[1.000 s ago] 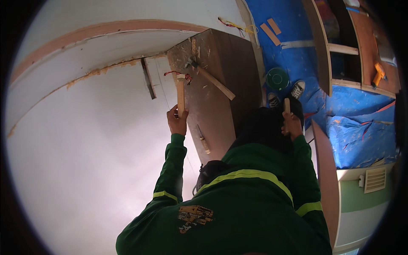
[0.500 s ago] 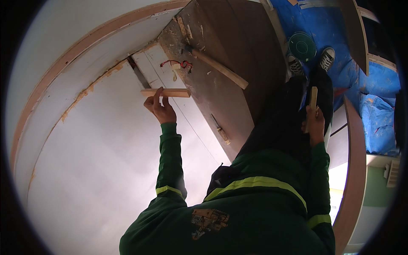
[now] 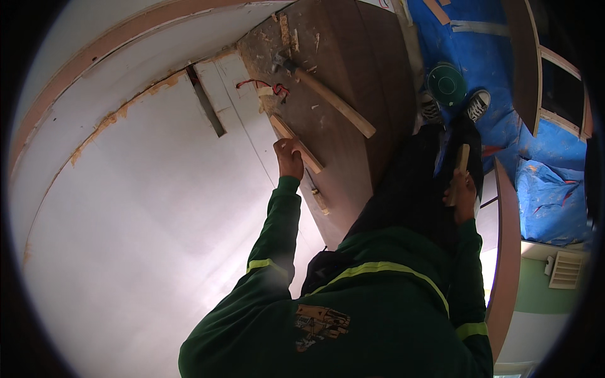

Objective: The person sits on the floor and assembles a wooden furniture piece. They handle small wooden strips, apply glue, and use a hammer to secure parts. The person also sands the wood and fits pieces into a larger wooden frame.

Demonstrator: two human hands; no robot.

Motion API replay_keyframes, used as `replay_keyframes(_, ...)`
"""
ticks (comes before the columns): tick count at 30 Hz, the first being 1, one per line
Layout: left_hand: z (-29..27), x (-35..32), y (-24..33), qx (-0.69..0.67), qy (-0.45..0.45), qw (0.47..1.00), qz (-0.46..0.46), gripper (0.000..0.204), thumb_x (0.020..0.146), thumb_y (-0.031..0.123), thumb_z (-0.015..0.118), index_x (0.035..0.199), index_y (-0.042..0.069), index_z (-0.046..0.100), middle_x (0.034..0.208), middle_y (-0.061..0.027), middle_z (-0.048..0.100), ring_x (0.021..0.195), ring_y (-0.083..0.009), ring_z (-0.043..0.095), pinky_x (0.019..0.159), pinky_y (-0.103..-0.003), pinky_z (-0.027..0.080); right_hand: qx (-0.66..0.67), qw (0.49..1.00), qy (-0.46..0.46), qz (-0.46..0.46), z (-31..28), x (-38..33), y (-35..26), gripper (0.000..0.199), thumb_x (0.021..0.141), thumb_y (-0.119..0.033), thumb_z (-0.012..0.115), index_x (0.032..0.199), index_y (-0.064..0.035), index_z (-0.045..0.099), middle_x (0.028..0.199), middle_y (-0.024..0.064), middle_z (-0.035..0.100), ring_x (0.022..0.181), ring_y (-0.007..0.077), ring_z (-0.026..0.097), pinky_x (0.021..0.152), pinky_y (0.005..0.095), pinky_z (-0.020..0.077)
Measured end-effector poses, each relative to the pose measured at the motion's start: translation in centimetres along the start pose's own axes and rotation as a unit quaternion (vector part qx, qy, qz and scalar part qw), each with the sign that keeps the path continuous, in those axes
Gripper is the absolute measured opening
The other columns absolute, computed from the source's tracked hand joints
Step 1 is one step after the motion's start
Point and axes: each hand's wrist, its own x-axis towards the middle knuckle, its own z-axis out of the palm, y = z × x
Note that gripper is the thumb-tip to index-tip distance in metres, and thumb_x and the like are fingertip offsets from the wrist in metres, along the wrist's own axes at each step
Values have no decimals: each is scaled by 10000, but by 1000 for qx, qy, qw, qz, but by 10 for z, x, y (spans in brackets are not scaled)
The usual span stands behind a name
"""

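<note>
Right hand (image 3: 464, 189), nearest, grip closed round a short wood stick (image 3: 462, 165), held low above the legs. Left hand (image 3: 289, 157), grip closed on a wood strip (image 3: 296, 143), pressed at the brown panel (image 3: 353, 82) edge. Just beyond lies a hammer (image 3: 328, 101) w/ wood handle. Risk: strip may slip from the fingers, bc only its end is held.

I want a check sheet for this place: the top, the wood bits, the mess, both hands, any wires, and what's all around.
Surface: dark brown wooden cabinet top, dusty, set against a white wall.
Job's things: pale wooden strip at the cabinet edge; short pale wooden piece.
Clutter: hammer with pale wooden handle lying on top; wood chips.
Grippers: left hand on the strip; right hand holds the short piece.
Cables: red wire by the wall.
Surroundings: blue plastic sheet, round green lid.
</note>
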Motion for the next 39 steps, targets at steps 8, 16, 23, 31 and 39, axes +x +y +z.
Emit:
replay_keyframes(8,16,-2,14,-175,83,950,-244,460,823,173,826,1217,14,651,1165,-124,572,977,-236,649,853,-361,574,-117,991,7,-69,2,-12,-25,384,1048,-463,554,1103,-84,556,752,16,562,530,117,605,434,263,510)
replay_keyframes(16,-99,65,42,64,251,966,-9,418,793,91,780,1191,30,666,1018,-148,628,871,-312,639,791,-435,553,-132,988,-9,-82,23,8,-11,312,1051,-387,545,1051,-75,544,705,20,539,499,117,581,426,273,488)
replay_keyframes(23,-151,138,16,220,316,919,85,438,834,102,781,1247,49,647,1112,-165,607,1009,-354,617,892,-458,536,-155,987,-6,-37,20,9,-3,282,1059,-362,523,1070,-81,548,744,14,541,512,108,567,427,264,470)
replay_keyframes(31,-147,179,-3,293,316,900,66,433,871,174,761,1270,64,636,1146,-186,577,1109,-393,580,940,-488,512,-60,998,-8,-11,-5,21,10,300,1066,-394,513,1081,-95,533,787,9,553,535,101,566,435,257,480)
replay_keyframes(39,-143,179,-6,363,299,879,79,500,877,146,736,1345,43,594,1054,-178,541,1008,-403,570,878,-521,506,-68,998,-3,-13,-16,28,19,359,1082,-445,483,1154,-98,542,807,28,567,554,112,591,440,265,493)
